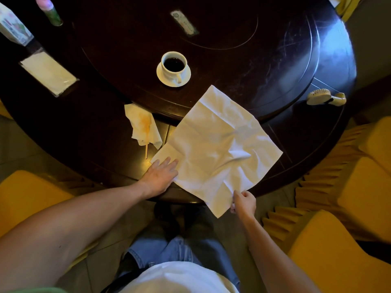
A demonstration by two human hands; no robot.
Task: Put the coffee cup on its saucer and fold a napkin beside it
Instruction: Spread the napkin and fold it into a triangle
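A white coffee cup (174, 64) filled with dark coffee stands on its white saucer (163, 77) on the dark turntable. A large white cloth napkin (215, 144) lies spread out and creased, diamond-wise, from the turntable's rim down over the table's near edge. My left hand (161, 176) lies flat with fingers spread on the napkin's left corner. My right hand (243, 203) pinches the napkin's near corner, which hangs past the table edge.
A stained, crumpled paper tissue (141, 125) with a wooden stick (146, 150) lies left of the napkin. A wrapped napkin pack (49, 72), a carton (12, 24) and a bottle (49, 11) sit far left. A brush (325, 97) rests at right. Yellow chairs (349, 187) flank the round dark table (306, 144).
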